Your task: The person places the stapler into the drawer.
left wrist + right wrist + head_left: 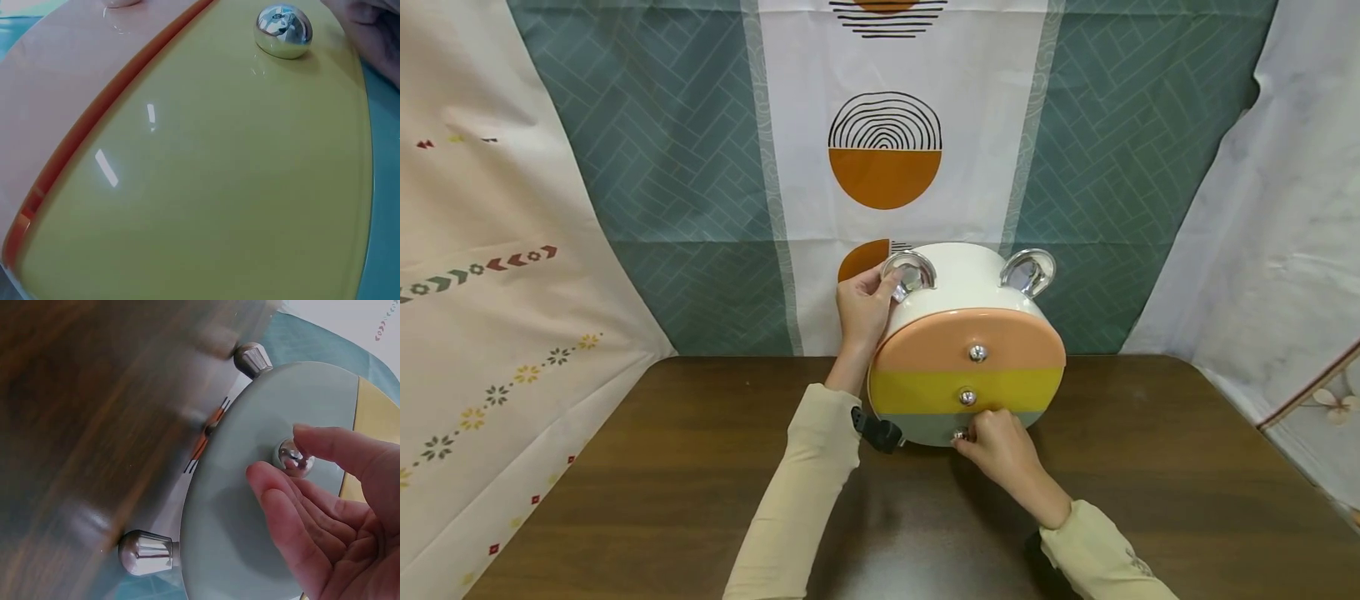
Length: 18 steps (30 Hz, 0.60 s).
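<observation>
A round white drawer box (pixel 958 262) stands on the table, its front banded into an orange drawer (pixel 925 342), a yellow drawer (pixel 917 390) and a grey-green drawer (pixel 917 429). My left hand (pixel 863 312) grips the silver ear-shaped loop (pixel 917 268) at the box's top left, thumb over it. At the bottom drawer, my right hand (pixel 1003 450) pinches the round silver knob (pixel 292 456) between thumb and fingers. The left wrist view looks along the yellow drawer's face, with its shiny knob (pixel 283 31). All the drawers look flush in the head view.
A second silver ear loop (pixel 1030 271) sits at the box's top right. Short silver feet (pixel 150 552) hold the box off the brown wooden table (pixel 700 483). Patterned cloth (pixel 685 167) hangs behind the table and at both sides.
</observation>
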{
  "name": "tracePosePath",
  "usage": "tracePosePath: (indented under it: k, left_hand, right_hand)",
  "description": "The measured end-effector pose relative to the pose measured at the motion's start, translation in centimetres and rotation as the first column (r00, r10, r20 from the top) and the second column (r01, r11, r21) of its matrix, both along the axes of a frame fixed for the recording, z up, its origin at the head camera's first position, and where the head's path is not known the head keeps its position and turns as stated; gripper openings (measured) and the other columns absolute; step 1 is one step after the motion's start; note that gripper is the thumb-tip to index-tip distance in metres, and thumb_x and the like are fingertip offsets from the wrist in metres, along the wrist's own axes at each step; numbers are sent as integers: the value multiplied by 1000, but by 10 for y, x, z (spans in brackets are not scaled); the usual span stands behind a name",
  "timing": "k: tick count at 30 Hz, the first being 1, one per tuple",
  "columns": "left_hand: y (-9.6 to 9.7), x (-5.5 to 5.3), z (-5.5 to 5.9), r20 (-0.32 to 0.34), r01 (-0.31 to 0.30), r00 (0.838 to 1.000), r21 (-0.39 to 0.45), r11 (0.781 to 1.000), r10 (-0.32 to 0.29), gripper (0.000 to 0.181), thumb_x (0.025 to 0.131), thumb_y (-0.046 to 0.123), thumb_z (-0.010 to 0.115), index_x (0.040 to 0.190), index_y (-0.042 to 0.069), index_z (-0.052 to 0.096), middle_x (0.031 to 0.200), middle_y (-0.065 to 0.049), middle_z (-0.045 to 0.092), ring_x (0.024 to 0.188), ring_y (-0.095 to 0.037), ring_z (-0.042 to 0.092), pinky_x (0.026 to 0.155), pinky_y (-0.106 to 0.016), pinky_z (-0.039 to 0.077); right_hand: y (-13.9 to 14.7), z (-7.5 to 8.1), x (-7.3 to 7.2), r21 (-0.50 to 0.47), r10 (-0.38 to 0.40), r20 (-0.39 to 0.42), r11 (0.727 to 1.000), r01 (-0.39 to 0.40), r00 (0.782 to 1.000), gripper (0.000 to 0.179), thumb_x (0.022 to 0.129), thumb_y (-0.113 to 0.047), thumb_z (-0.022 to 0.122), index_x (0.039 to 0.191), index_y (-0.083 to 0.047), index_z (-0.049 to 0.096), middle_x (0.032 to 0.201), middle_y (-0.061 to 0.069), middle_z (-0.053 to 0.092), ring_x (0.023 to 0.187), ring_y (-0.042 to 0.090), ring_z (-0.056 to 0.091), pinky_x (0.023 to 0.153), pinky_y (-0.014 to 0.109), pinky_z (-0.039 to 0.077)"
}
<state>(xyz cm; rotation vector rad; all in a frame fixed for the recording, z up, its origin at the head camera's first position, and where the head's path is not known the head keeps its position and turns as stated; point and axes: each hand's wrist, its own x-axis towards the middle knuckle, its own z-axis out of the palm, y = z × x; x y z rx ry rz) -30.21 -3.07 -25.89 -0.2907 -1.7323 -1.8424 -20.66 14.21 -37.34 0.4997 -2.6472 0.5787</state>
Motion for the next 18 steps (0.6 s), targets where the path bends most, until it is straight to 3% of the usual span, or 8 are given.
tracePosePath:
  k: [7,9,14,18]
  left_hand:
    - [0,-1,-2,-20,12,1000,-19,1000,-13,23,81,7,67,100,-6,68,90,-19,68,66,-6,61,53,-15,47]
    - [-1,-1,-2,-10,27,1000,-18,999,-27,24,81,8,67,101,-5,67,91,-19,68,70,-8,62,57,-16,49]
    - [-7,3,-2,82,131,988,-1,991,-131,29,82,14,68,108,0,66,98,-16,68,80,-11,63,67,-20,52]
    - [-17,10,-1,127,192,974,-31,981,-186,36,81,17,69,115,5,63,106,-14,66,90,-14,63,72,-25,53]
  right_hand:
    - [3,-1,2,8,-20,15,1000,20,1000,46,68,-17,77,41,-14,40,41,-13,23,41,3,23,40,19,19]
    - [5,-1,1,-2,1,25,1000,0,1000,40,67,-17,79,43,-13,47,41,-13,32,41,2,29,40,18,24]
    - [19,-1,1,-50,70,62,996,-67,996,15,66,-18,80,63,-8,69,59,-4,63,53,7,56,49,21,46]
    - [35,4,4,-72,119,72,991,-114,990,16,69,-18,78,75,-4,72,69,2,68,63,14,64,55,25,51]
